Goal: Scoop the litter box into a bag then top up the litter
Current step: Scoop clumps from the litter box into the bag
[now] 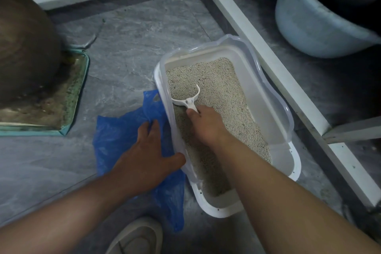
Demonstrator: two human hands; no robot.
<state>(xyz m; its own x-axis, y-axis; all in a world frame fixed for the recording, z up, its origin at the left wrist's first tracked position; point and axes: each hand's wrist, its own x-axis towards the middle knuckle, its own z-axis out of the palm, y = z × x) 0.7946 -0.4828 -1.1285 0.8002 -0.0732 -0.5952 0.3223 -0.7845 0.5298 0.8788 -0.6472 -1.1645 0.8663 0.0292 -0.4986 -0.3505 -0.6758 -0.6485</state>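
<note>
White litter box (285,163) sat on the grey stone floor (127,47), long axis running from 11 to 5 o'clock, clear rim clipped round the top. Pale grainy litter (218,88) covered the base, thinner toward the 5 o'clock end. Right hand (208,126) was inside the box, fingers curled tight round the handle of a white scoop (186,96); the scoop head lay at 11 o'clock from that hand, mouth open toward 12, half sunk in litter with grains in it. Blue plastic bag (117,136) lay crumpled flat on the floor just beside the box's long wall, at 9 o'clock from it. Left hand (144,156) pressed down on the bag, fingers spread fairly wide, thumb touching the box rim. At 1 o'clock, beyond a white frame rail (266,51), stood a pale blue bucket (309,27). At 9 o'clock, a brown rounded pot (22,47) on a teal-edged tray (68,117). A beige slipper (138,237) showed at 6 o'clock.
</note>
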